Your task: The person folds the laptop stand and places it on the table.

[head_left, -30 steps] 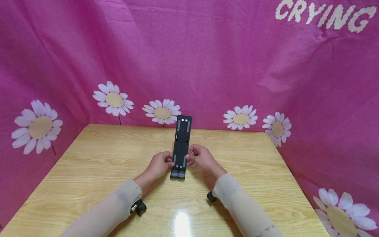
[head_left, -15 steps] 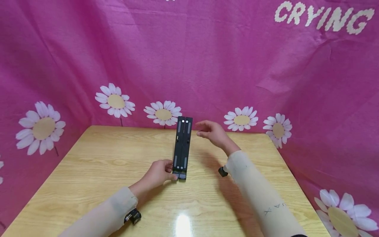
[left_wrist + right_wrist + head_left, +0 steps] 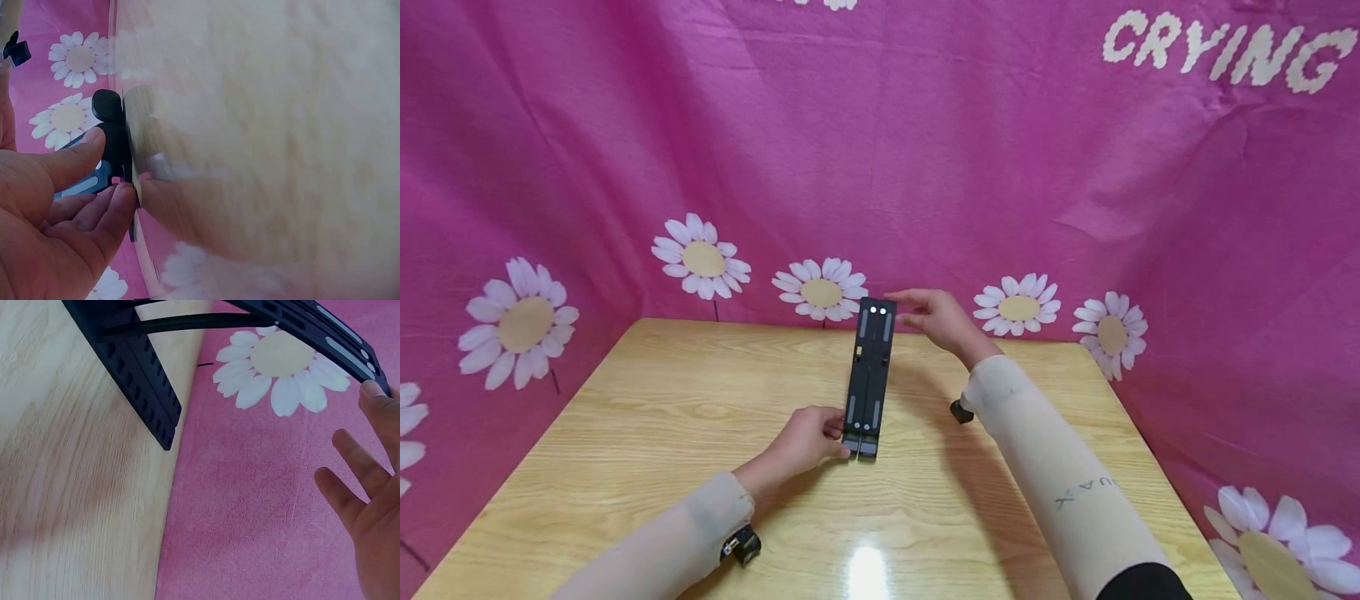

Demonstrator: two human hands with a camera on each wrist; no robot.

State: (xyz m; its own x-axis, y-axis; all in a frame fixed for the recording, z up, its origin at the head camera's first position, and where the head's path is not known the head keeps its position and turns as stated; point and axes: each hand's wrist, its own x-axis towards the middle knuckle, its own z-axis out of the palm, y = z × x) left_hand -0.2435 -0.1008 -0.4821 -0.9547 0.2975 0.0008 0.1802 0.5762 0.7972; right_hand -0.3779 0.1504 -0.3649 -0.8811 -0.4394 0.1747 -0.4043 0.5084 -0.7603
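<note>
A black stand [image 3: 869, 375] on a light wood-grain table [image 3: 625, 433], pink white-daisy-printed cloth [image 3: 880, 167] behind.

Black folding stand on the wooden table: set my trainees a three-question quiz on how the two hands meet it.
1. True or false: the left hand holds the near, low end of the black folding stand.
2. Which end is the right hand at? A) near end B) far, raised end C) the middle
3. Fill in: the stand rests on a wooden ____.

Key: 1 true. 2 B; the right hand's fingertips are at the raised tip, fingers straight. 3 table.
</note>
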